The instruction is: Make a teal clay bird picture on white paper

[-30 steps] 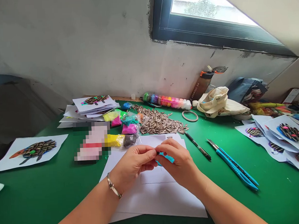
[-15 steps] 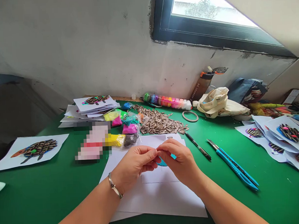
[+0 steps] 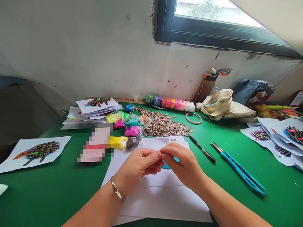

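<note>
Grey wall (image 3: 88, 52) at back, window at 1 o'clock, green table (image 3: 52, 204) below. Clock = seen from the hands, 12 straight ahead.

L hand (image 3: 142, 164) and R hand (image 3: 184, 165) meet over white paper (image 3: 158, 207), approx centre. Thumb + index of each drawn in close, tips meeting; L's other fingers curled under. Gap btwn tips is hidden, so can't tell if they're fully closed or have hold of anything. Blue piece (image 3: 166, 166) is just beyond/below the fingers, partly covered, apparently flat on the paper.

Handling (my guess): blue piece prob. soft, v. light clay, dents easily, maybe a bit tacky; best taken by the rim w/ fingertip pads, min. pressure, no pressing mid-face. Paper = thin, light, bends/creases; steady it flat at a near corner, 5 or 7 o'clock. Anything btwn the tips must be tiny to be hidden: light pinch only.

Nearby: seed pile (image 3: 164, 126) at 12, dry + loose, would scatter if knocked; clay-like bags (image 3: 132, 131) at 10, squashy; pen (image 3: 202, 149) at 3; cutter (image 3: 240, 171) approx 3–4, blade out, so grab by blue handle.
</note>
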Motion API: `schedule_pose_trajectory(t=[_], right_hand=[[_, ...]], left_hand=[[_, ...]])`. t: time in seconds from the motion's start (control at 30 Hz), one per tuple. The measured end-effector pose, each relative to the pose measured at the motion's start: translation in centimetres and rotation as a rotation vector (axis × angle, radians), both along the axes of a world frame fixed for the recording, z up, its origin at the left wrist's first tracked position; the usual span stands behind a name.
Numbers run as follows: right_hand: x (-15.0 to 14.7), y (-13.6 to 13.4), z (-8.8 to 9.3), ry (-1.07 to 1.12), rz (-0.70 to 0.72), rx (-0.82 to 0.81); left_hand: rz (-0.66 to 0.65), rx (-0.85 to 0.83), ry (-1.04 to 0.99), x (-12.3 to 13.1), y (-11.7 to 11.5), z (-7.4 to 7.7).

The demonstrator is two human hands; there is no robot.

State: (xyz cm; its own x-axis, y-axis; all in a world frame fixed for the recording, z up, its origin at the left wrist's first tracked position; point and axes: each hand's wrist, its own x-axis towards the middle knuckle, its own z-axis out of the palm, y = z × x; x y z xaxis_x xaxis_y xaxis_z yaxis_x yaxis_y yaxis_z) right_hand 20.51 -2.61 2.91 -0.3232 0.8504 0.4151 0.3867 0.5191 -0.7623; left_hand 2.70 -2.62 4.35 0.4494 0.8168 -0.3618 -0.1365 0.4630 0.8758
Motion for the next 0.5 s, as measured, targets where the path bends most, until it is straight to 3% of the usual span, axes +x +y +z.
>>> schedule_pose_trajectory(t=[0.5], right_hand=[[0.07, 0.06, 0.19, -0.004, 0.01, -0.001]], left_hand=[[0.021, -0.037, -0.035, 0.09, 0.25, 0.15]])
